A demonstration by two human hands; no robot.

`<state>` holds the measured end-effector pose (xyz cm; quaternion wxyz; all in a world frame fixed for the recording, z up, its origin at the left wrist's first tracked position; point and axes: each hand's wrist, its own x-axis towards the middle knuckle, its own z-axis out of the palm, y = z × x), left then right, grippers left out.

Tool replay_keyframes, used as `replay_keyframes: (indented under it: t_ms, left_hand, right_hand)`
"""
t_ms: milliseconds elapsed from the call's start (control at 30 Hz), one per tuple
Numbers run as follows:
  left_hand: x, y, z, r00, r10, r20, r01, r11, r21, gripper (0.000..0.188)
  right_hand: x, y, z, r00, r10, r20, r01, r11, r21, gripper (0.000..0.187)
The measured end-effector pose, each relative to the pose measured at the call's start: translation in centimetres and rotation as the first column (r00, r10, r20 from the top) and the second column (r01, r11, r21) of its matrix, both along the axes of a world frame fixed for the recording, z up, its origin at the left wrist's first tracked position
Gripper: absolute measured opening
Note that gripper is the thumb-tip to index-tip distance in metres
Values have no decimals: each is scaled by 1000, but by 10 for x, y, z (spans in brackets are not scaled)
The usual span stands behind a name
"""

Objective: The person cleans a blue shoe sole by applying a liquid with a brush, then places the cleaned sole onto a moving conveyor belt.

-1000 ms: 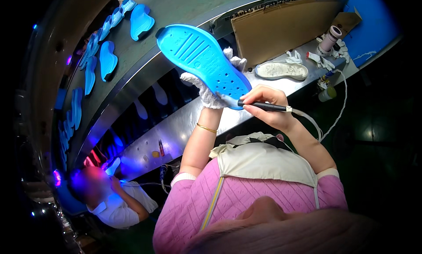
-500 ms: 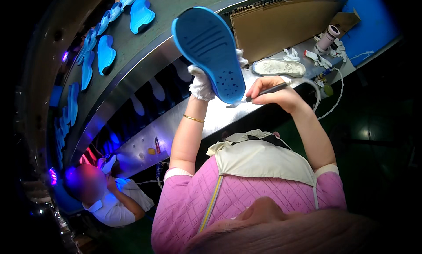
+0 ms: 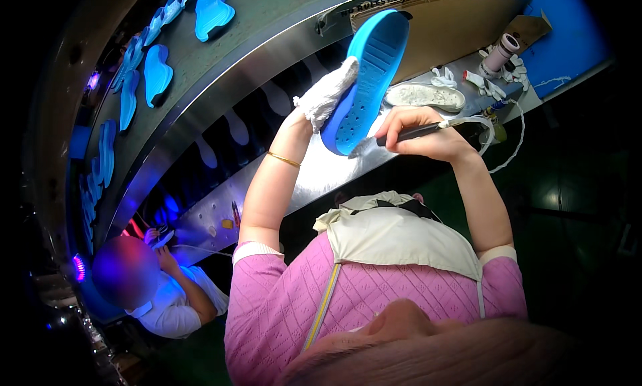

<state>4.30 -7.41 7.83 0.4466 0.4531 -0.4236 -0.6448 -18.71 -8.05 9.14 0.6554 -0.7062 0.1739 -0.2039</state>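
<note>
My left hand (image 3: 329,92), in a white knitted glove, is closed round the edge of a blue shoe sole (image 3: 371,75). The sole is tilted up, and grooves and small dark holes show on its face. In my bare right hand (image 3: 431,135) is a dark-handled brush (image 3: 409,135) with a pale hose running from its rear end. The pale bristles are at the lower rounded end of the sole and appear to touch it. Behind my right hand, a scuffed white sole-shaped piece (image 3: 418,100) lies on the metal bench (image 3: 221,219).
A curved conveyor (image 3: 221,72) carries several blue soles (image 3: 158,75) at the far left. A cardboard sheet (image 3: 421,42) stands behind the bench. Gloves (image 3: 483,85) and a pink bottle (image 3: 501,53) are at the right. Another person (image 3: 174,296) sits at the lower left.
My left hand has turned the sole, so its top now leans right and its left side wall shows. The brush stays near its lower end. Conveyor soles have shifted slightly.
</note>
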Motion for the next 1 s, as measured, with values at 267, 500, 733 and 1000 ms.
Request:
replay_keyframes:
  t_ms: [267,500,733,1000]
  left_hand:
    - [-9,-6,12,986,-58,153,31,984,174,71]
    - [-7,-4,10,982,-69,178,42,988,152,72]
    - [-6,2,7,986,-14,166,-11,989,149,69]
    - [21,25,-6,691,-11,-722,-177,967,-184,86]
  right_hand:
    - [7,-7,-8,999,-27,-29,23,992,-120,9]
    - [-2,-20,-7,992,-8,-123,-15,984,-179,8]
    - [-11,-33,-7,998,-52,-26,45,980,-196,7]
    - [-38,-26,8,943,-261,206,297,940,-170,15]
